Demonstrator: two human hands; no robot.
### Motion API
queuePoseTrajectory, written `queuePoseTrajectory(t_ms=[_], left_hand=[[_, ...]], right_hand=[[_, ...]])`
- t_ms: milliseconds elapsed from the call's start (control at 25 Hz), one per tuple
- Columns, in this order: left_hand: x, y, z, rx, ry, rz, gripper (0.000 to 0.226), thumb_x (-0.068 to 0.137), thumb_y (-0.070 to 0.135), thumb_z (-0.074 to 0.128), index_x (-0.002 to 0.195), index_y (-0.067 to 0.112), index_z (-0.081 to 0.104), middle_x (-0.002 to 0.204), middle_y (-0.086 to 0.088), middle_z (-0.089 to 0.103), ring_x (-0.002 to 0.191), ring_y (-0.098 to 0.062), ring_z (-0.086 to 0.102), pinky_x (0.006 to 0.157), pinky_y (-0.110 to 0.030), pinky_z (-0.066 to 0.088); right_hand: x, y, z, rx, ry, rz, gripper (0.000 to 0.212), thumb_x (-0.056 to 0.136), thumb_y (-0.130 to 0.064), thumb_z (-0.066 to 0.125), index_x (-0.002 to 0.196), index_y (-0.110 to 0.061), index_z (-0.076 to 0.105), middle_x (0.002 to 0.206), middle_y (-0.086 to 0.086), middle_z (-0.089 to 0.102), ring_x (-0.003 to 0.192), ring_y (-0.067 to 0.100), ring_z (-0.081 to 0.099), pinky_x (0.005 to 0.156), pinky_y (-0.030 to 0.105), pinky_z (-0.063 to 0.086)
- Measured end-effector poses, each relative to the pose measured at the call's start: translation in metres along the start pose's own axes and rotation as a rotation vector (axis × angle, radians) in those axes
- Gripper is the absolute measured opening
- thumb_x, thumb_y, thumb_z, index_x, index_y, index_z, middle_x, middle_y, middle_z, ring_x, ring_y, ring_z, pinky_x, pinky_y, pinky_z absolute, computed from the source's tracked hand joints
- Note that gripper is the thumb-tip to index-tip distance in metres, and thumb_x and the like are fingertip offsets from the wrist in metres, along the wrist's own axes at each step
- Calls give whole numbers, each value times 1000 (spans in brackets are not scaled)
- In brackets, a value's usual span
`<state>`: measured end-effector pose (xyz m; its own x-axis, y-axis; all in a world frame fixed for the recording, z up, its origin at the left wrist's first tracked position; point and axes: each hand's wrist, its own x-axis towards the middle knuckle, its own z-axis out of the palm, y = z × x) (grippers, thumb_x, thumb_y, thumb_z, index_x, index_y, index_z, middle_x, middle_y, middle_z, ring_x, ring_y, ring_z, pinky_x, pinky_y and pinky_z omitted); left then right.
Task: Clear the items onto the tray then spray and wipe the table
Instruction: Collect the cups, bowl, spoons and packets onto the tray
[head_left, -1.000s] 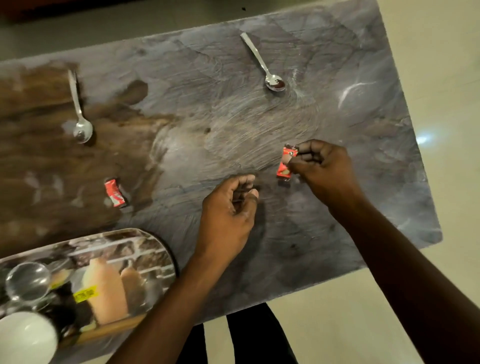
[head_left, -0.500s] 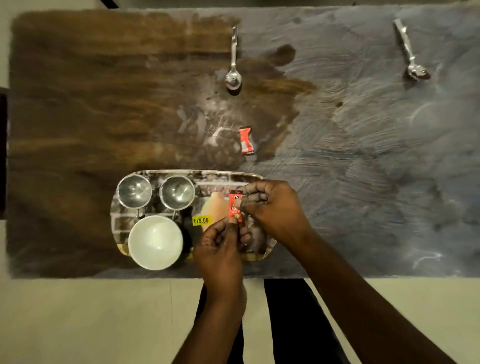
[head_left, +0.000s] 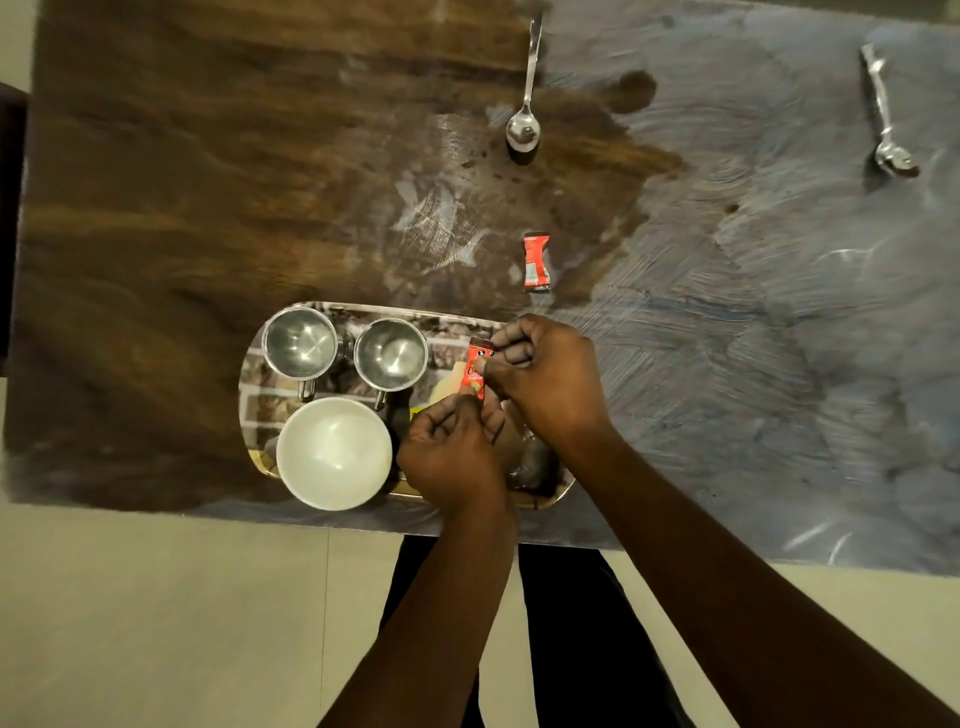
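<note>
- Sachet (head_left: 477, 375) is over the tray (head_left: 253, 410), above its right half, pinched between thumb and fingers of the right hand (head_left: 545, 382); its long axis runs from the near edge of the table (head_left: 208, 182) toward the far edge.
- Left hand (head_left: 452, 452) is just below it, fingers curled, the fingertips touching the lower end of the sachet; I cannot tell if it really grips or only steadies it.
- Both hands are closed around this one small thing, with nothing else in them.
- Tray lies at the near edge and carries two steel cups (head_left: 300, 343) on its far side and a white bowl (head_left: 335, 453) at its near side; the free space is on the right, directly under the hands.
- Second sachet (head_left: 536, 262) lies on the table just beyond the far right corner of the tray, also lengthwise toward the far edge; the right hand is the nearer one to it.
- Two spoons remain: one (head_left: 524, 124) near the far edge in the middle, one (head_left: 891, 156) near the far right corner.
- In my judgement the next move is only a short lowering and release.
</note>
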<state>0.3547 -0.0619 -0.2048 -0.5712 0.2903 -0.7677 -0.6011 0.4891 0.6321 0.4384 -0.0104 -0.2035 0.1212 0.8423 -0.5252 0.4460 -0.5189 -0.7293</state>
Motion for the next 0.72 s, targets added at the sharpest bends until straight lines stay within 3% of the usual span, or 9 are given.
queuePoseTrajectory(t_ms=[160, 360, 480, 560, 640, 720], left_hand=[[3, -3, -2, 35, 23, -7, 9, 94, 1, 79, 97, -6, 74, 82, -22, 81, 66, -27, 79, 57, -28, 64], [1, -5, -3, 41, 26, -11, 22, 94, 4, 80, 105, -12, 70, 93, -30, 79, 62, -24, 78, 58, -28, 64], [-2, -4, -4, 8, 44, -23, 29, 92, 4, 82, 109, -13, 65, 92, -29, 77, 54, -19, 75, 55, -27, 63], [-6, -2, -4, 0, 40, -28, 23, 91, 1, 82, 102, -3, 62, 91, -29, 74, 50, -18, 73, 52, -27, 62], [-13, -3, -4, 28, 47, -10, 28, 91, -2, 81, 92, 7, 55, 95, -34, 71, 53, -24, 70, 52, -32, 63], [-21, -4, -4, 79, 40, 28, 34, 90, -7, 79, 88, 11, 51, 103, -44, 68, 69, -33, 64, 65, -50, 61]], right_hand=[[0, 2, 4, -15, 10, -23, 20, 86, -16, 87, 100, -17, 74, 82, -5, 77, 72, 9, 76, 71, 39, 68], [0, 0, -6, -15, 7, -21, 22, 86, -20, 90, 100, -14, 74, 82, -4, 77, 71, 9, 76, 70, 38, 67], [8, -4, -23, -33, 61, -53, 14, 90, -23, 86, 92, -19, 73, 73, -6, 75, 63, 3, 75, 57, 26, 62], [24, -9, -36, -90, 183, -103, 11, 93, -25, 82, 92, -22, 72, 71, -9, 72, 62, 0, 71, 57, 14, 54], [44, -16, -46, -158, 258, -113, 18, 91, -33, 84, 98, -23, 71, 79, -12, 70, 66, 1, 68, 62, 14, 50], [61, -20, -47, -228, 253, -116, 31, 87, -36, 87, 107, -20, 70, 88, -12, 69, 75, 4, 65, 67, 21, 50]])
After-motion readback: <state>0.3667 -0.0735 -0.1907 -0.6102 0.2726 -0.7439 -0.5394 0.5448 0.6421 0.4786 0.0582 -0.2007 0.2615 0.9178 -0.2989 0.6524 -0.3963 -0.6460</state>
